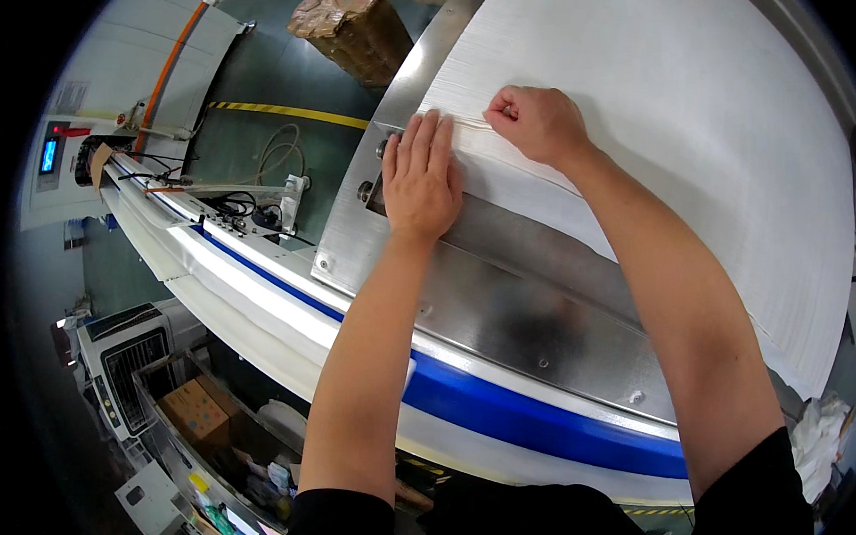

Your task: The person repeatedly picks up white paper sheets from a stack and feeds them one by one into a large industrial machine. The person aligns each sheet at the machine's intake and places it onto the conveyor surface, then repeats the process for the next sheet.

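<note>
A large sheet of white fabric [686, 89] covers the upper right of a metal table. Flat on the fabric's left corner lies my left hand [422, 183], fingers stretched out, its outer side near the knobs at the metal edge. My right hand [539, 127] is closed just to the right, thumb and fingers pinched at the fabric near its front edge. Between the two hands the fabric shows raised creases. The exact bit of fabric in the pinch is partly hidden by my fingers.
Nearest me runs a bare metal plate [533, 311], with a blue strip [537, 419] along its front. A long white rail [249, 274] extends left towards a machine with a lit screen [49, 155]. Beyond stands a taped brown carton [354, 34]; a bin holding boxes [199, 408] sits lower left.
</note>
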{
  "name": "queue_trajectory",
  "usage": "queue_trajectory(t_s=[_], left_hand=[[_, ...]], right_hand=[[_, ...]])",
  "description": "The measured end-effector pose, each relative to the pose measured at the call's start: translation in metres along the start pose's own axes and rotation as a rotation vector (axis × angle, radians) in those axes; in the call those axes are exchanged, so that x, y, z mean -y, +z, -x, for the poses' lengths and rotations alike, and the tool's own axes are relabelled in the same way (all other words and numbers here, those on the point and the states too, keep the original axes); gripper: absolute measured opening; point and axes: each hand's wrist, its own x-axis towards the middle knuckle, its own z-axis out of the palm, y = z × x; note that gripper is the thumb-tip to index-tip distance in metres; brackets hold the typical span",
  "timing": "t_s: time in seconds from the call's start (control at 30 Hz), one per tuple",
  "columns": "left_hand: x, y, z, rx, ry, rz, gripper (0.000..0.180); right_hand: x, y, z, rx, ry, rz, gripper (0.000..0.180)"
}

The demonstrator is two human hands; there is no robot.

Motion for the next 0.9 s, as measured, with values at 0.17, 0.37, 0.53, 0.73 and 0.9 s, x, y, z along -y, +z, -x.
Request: queue_trajectory(t_s=[0.17,0.37,0.53,0.73,0.9], left_hand=[[0.001,0.001,0.008,0.000,-0.017,-0.003,0.049],[0.001,0.002,0.009,-0.031,-0.018,-0.012,0.044],[0.002,0.000,0.010,-0.059,-0.011,-0.002,0.037],[-0.001,-0.008,0.020,-0.073,-0.041,0.011,0.034],[-0.003,-0.022,0.025,-0.058,-0.024,0.021,0.026]], right_hand=[[0.000,0.000,0.000,-0.003,0.006,0.000,0.017],[-0.001,0.001,0.001,-0.017,-0.002,0.019,0.017],[-0.003,0.000,-0.001,0.007,0.005,0.041,0.017],[-0.003,-0.006,-0.001,0.077,0.037,-0.026,0.021],[0.009,-0.015,0.012,0.054,-0.012,-0.067,0.021]])
